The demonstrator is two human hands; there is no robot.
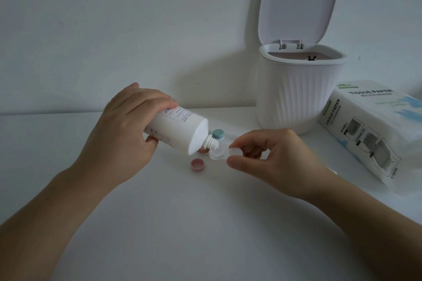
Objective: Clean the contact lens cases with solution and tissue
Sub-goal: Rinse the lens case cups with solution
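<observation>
My left hand [127, 125] grips a white solution bottle [182, 130], tipped so its threaded nozzle [211, 143] points down over an open clear well of a contact lens case [215, 155]. A second case piece with a teal cap [218, 134] stands just behind the nozzle. A pink cap [197, 164] lies upside down on the table in front of the bottle. Something pink shows under the bottle's shoulder, mostly hidden. My right hand [269, 155] pinches a small white cap [235, 151] between thumb and forefinger, just right of the open well.
A white ribbed bin [299, 100] with its lid [296, 7] raised stands at the back right. A pack of tissue paper [374, 132] lies to its right, near the table's right edge. The white table [182, 223] meets a pale wall behind.
</observation>
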